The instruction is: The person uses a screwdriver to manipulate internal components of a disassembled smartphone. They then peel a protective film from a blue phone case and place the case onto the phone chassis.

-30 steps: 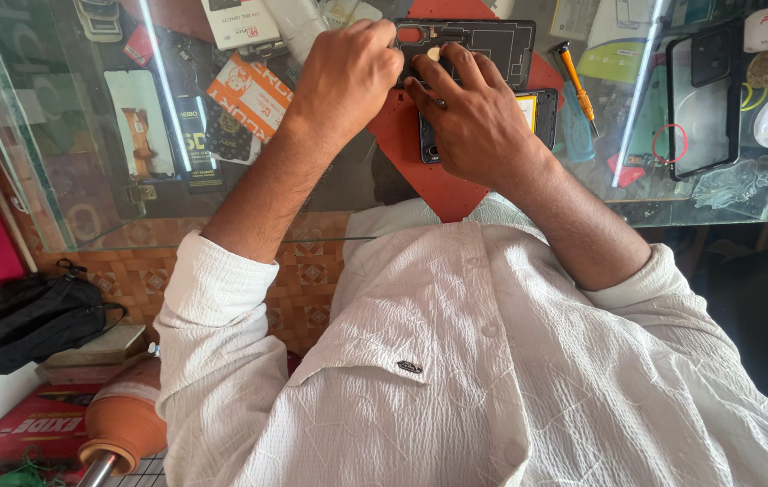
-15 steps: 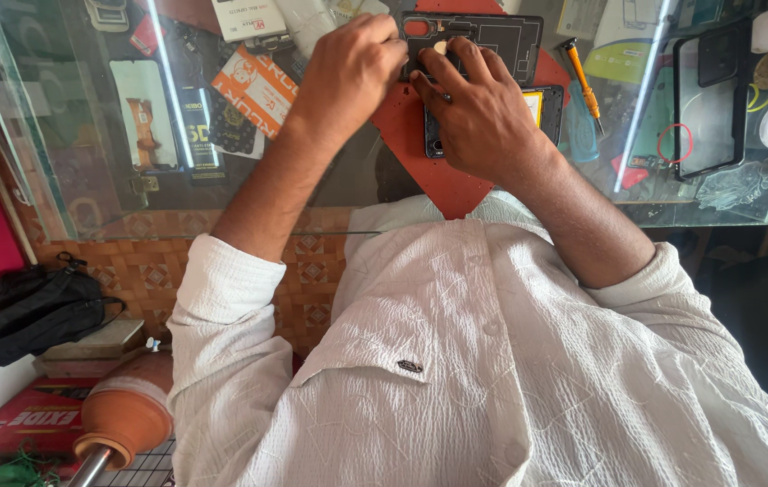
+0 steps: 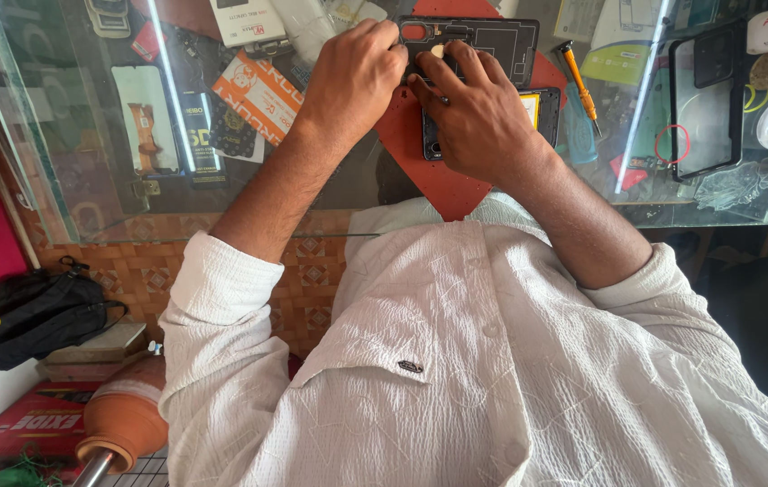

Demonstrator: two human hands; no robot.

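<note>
Near the glass counter's (image 3: 492, 212) far edge, the opened phone (image 3: 492, 45) lies on a red mat (image 3: 420, 171). The right hand (image 3: 478, 122) presses flat to steady it; the left hand (image 3: 357, 77) curls, pinching something unseen.

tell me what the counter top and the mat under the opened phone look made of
Counter top: clear glass, glossy; it shows bright light streaks and items beneath it. Mat: looks like matte reddish rubber or silicone, dull with no glare; the exact material is uncertain. Opened phone: dark inner frame, probably plastic.
</note>
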